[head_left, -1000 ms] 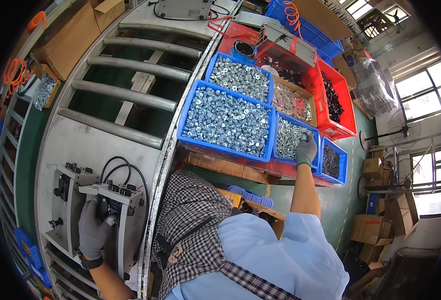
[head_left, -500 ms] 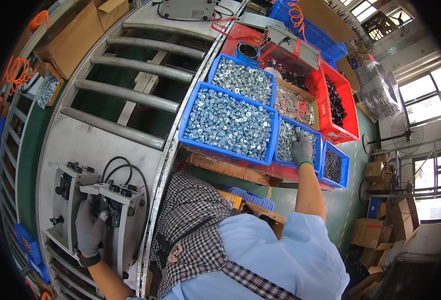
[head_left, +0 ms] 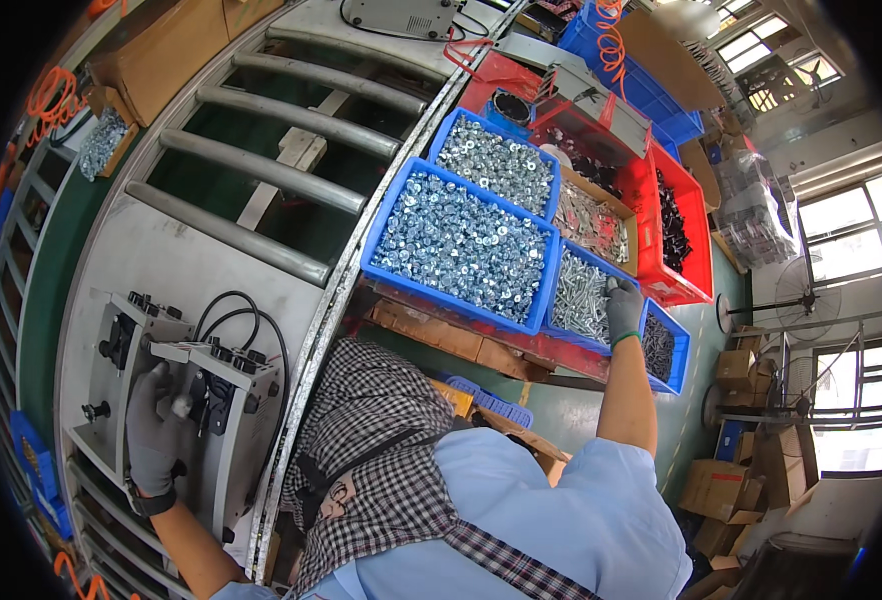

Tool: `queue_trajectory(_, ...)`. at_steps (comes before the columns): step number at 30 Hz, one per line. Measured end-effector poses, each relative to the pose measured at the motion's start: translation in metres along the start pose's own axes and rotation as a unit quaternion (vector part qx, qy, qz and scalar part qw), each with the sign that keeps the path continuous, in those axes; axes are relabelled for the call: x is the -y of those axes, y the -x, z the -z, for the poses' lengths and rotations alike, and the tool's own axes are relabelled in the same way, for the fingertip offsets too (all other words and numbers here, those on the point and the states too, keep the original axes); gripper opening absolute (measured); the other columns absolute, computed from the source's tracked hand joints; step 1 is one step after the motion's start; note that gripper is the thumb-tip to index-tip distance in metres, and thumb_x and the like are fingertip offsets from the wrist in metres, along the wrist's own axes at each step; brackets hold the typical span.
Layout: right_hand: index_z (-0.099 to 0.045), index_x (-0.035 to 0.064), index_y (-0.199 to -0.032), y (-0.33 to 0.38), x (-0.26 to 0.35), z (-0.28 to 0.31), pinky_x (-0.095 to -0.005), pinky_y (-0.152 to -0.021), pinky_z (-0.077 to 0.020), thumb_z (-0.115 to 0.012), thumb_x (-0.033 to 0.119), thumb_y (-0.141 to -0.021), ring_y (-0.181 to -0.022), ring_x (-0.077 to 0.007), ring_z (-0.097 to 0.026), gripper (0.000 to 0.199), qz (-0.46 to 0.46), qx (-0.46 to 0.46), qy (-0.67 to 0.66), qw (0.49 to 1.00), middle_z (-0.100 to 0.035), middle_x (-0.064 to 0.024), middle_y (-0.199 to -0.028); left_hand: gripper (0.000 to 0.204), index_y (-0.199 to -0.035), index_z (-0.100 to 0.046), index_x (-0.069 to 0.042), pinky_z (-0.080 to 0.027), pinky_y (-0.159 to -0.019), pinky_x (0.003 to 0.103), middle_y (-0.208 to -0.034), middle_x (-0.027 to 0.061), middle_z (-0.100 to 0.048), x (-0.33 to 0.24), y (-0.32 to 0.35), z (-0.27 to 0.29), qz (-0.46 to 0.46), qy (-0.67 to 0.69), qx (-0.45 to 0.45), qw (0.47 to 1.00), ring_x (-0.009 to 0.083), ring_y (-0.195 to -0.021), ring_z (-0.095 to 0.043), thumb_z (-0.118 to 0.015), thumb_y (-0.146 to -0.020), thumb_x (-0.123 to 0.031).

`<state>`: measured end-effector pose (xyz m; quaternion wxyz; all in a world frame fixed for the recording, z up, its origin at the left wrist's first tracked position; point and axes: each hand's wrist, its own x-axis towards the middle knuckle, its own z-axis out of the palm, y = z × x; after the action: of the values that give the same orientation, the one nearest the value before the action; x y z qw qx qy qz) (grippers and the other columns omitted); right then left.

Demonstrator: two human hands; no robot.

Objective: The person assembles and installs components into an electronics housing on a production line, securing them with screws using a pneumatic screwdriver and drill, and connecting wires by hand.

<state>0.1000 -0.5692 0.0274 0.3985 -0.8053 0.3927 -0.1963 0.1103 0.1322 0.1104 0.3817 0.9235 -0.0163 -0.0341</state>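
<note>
My left hand (head_left: 153, 435), in a grey glove, is at a grey metal unit (head_left: 236, 450) with black knobs on top. It lies in the gap between the unit's two upright parts, thumb apart from the fingers, beside a black fitting (head_left: 213, 402). At the right, my gloved right hand (head_left: 623, 312) is over the right rim of a blue bin of long silvery screws (head_left: 579, 300). Its fingers are curled together at the screws; whatever is between them is too small to make out.
Larger blue bins of shiny flanged fasteners (head_left: 461, 250) and small metal parts (head_left: 491, 165) stand left of the screws. A blue bin of dark screws (head_left: 661, 345) and a red crate (head_left: 696, 275) are at the right. Metal rollers (head_left: 261, 170) lie beyond the unit.
My right hand has drawn from the middle of the screws toward the bin's right rim. The left hand has eased slightly away from the black fitting. The whole view has shifted a little.
</note>
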Motion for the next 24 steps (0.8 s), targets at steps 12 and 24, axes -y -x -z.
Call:
queue_trajectory(12,-0.063,0.0063,-0.073,-0.042,0.027,0.003,-0.0267,-0.037,-0.0321,-0.068,0.023,-0.082,-0.038,-0.0113,-0.038,0.02,-0.224,0.105,0.063,0.967,-0.058,-0.0035,-0.061,0.052,-0.127,-0.046,0.006,-0.046,-0.089,0.034,-0.113,0.0166,-0.058,-0.01,-0.004,0.004,0.032,0.057,-0.031,0.997,0.0229,-0.104,-0.057,-0.062,-0.089,-0.026)
queue_trajectory(24,-0.069,0.0001,-0.094,0.206,0.265,-0.14,-0.0245,-0.06,-0.0461,-0.064,0.005,-0.079,-0.068,-0.0088,-0.057,0.016,0.144,0.484,-0.166,0.847,-0.065,-0.0024,-0.079,0.042,-0.128,-0.047,-0.005,-0.051,-0.08,0.033,-0.114,0.0125,-0.057,-0.071,0.024,-0.037,0.126,0.538,-0.227,0.802,0.0219,-0.09,-0.061,-0.055,-0.09,-0.017)
